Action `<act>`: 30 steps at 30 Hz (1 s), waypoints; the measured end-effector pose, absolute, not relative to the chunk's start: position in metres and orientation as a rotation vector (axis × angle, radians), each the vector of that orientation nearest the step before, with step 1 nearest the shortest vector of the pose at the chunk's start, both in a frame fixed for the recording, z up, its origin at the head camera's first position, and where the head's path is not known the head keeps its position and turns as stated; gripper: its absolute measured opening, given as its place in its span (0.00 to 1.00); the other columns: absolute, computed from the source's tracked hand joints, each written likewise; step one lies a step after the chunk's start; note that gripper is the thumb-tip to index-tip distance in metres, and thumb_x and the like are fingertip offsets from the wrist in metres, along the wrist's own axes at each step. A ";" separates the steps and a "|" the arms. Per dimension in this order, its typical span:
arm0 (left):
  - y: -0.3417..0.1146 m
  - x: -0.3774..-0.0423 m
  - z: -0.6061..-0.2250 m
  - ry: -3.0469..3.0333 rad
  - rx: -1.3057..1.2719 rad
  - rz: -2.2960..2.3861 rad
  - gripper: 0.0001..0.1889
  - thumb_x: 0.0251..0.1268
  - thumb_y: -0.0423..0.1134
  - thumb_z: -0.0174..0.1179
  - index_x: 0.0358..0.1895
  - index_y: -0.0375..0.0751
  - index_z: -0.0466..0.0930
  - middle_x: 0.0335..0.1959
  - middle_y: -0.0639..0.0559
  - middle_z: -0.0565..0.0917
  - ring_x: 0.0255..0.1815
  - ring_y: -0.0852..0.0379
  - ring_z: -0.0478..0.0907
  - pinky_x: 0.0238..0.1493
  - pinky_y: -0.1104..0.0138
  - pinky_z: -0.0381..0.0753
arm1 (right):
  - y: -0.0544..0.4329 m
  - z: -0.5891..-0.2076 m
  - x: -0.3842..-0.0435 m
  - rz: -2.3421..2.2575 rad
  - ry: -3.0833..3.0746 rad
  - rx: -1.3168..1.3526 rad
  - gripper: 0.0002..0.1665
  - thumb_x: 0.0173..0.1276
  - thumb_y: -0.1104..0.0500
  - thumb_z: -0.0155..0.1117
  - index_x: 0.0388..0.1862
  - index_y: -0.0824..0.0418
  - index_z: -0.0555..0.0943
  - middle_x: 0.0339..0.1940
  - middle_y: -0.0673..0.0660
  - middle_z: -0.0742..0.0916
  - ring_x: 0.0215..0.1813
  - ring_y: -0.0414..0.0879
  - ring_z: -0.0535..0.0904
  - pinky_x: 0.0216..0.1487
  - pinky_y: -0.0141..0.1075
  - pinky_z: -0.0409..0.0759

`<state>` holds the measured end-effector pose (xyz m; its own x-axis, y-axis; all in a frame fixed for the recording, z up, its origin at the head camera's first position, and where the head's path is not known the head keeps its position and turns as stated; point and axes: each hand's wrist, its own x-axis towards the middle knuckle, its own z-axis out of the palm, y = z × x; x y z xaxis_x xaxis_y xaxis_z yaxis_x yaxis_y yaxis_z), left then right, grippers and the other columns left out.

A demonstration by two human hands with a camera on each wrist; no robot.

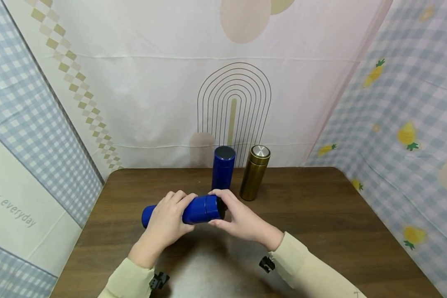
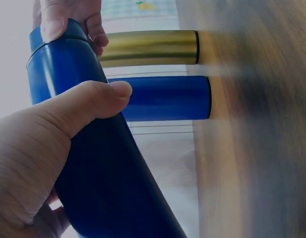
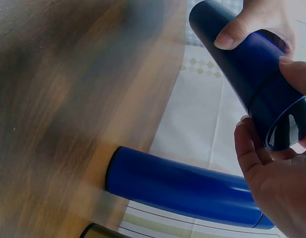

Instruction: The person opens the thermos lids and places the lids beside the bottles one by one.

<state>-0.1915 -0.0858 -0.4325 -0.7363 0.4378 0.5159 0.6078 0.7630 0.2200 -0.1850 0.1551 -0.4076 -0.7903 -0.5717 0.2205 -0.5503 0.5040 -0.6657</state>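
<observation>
A blue thermos (image 1: 198,210) lies almost level above the table, its dark-topped lid toward the right. My left hand (image 1: 170,216) grips its body, the thumb along the near side in the left wrist view. My right hand (image 1: 242,215) holds the lid end; in the right wrist view its thumb and fingers are around the lid (image 3: 279,111). A seam shows between lid and body. Just behind stands a second blue thermos (image 1: 222,169), upright, its lower part partly hidden by the held one and the right hand. Right of it, a gold thermos (image 1: 255,174) with a silver-topped lid stands upright.
The brown wooden table (image 1: 320,215) reaches back to a white patterned cloth (image 1: 152,103) hanging behind it. Blue checked cloths hang at the left and right sides. Small black devices (image 1: 267,264) are worn at both cuffs.
</observation>
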 end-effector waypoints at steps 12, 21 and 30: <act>-0.084 -0.187 -0.434 -2.555 -0.794 -0.578 0.41 0.34 0.45 0.80 0.60 0.45 0.75 0.45 0.50 0.76 0.47 0.47 0.71 0.51 0.51 0.73 | 0.152 -0.406 -0.183 -1.346 2.590 -0.639 0.44 0.62 0.37 0.65 0.72 0.45 0.59 0.55 0.53 0.76 0.46 0.46 0.77 0.44 0.40 0.80; -0.083 -0.186 -0.432 -2.506 -0.822 -0.521 0.41 0.35 0.43 0.79 0.61 0.44 0.74 0.46 0.48 0.75 0.48 0.46 0.71 0.52 0.51 0.73 | 0.149 -0.403 -0.180 -1.267 2.718 -0.441 0.34 0.64 0.29 0.55 0.59 0.48 0.70 0.34 0.53 0.78 0.35 0.45 0.75 0.34 0.39 0.73; -0.082 -0.185 -0.431 -2.541 -0.826 -0.500 0.41 0.36 0.46 0.80 0.61 0.45 0.75 0.49 0.47 0.76 0.50 0.46 0.71 0.56 0.51 0.72 | 0.152 -0.406 -0.182 -1.315 2.601 -0.434 0.31 0.61 0.30 0.60 0.53 0.47 0.71 0.40 0.51 0.82 0.37 0.46 0.79 0.35 0.40 0.78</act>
